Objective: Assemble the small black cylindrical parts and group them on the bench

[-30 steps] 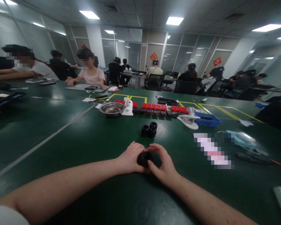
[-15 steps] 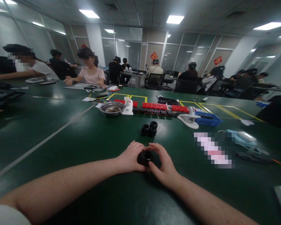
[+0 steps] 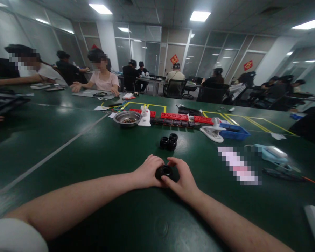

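Near the front of the green table, a round black tyre-like piece (image 3: 166,170) stands with its hole facing up. My left hand (image 3: 150,171) is closed around its left side, the fingers curling behind it. From the right, my right hand (image 3: 184,180) cups the same piece, its thumb against the near side and its fingers bent around the far side. Some of the piece is hidden by the hands. Just beyond them sits a cluster of similar black pieces (image 3: 169,142), at least three, touching one another.
Farther back stand a metal bowl (image 3: 127,119) of small parts, white clamp-like stands (image 3: 145,117), red strips (image 3: 174,116) and a blue tray (image 3: 235,133). At right lie a light-blue device (image 3: 271,154) and cables (image 3: 283,175). Other people sit across the table.
The view has shifted slightly. My right thumb has moved left across the near side of the black piece; both hands stay around it.
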`<state>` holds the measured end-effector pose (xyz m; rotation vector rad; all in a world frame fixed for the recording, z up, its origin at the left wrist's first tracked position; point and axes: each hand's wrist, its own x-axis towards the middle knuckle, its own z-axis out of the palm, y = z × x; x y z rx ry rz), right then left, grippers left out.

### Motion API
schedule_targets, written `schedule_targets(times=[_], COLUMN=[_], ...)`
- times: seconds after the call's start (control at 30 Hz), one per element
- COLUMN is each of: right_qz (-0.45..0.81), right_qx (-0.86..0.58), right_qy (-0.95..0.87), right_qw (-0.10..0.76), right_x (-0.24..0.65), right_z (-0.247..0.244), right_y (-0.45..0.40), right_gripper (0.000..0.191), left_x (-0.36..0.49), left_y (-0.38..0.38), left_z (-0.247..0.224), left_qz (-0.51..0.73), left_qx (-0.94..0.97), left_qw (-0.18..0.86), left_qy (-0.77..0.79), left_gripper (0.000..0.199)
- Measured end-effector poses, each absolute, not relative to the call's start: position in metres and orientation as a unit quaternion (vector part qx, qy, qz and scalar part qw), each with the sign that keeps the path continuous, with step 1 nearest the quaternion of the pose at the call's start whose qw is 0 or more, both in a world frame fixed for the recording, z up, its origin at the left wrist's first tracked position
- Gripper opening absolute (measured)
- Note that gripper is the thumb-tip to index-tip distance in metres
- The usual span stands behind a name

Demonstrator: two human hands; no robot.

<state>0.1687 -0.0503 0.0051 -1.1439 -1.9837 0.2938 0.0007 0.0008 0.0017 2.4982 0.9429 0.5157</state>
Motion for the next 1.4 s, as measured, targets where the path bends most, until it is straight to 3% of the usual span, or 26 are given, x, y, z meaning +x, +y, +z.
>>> schedule_targets(times=[0.17, 0.33, 0.93, 1.2, 1.4], right_qz=[0.136, 0.100, 0.098, 0.213, 0.141], right_qx=[-0.385, -0.430, -0.445, -0.394, -0.444], right_qy=[-0.825, -0.800, -0.801, -0.801, -0.783], right_qw=[0.391, 0.407, 0.388, 0.397, 0.413], right_x=[0.170, 0.171, 0.169, 0.176, 0.170], right_z=[0.009, 0.008, 0.007, 0.007, 0.004], right_y=[-0.053, -0.052, -0.051, -0.048, -0.049], right_gripper=[0.054, 0.057, 0.043, 0.045, 0.054], left_x=[0.000, 0.001, -0.008, -0.014, -0.012], left_y=[0.000, 0.000, 0.000, 0.010, 0.012], left_z=[0.001, 0.001, 0.014, 0.011, 0.009], left_qz=[0.190, 0.191, 0.163, 0.172, 0.175], left_qx=[0.898, 0.898, 0.926, 0.927, 0.919], left_qw=[0.208, 0.200, 0.134, 0.201, 0.223], left_qy=[0.338, 0.342, 0.313, 0.267, 0.274], left_gripper=[0.056, 0.047, 0.054, 0.052, 0.039])
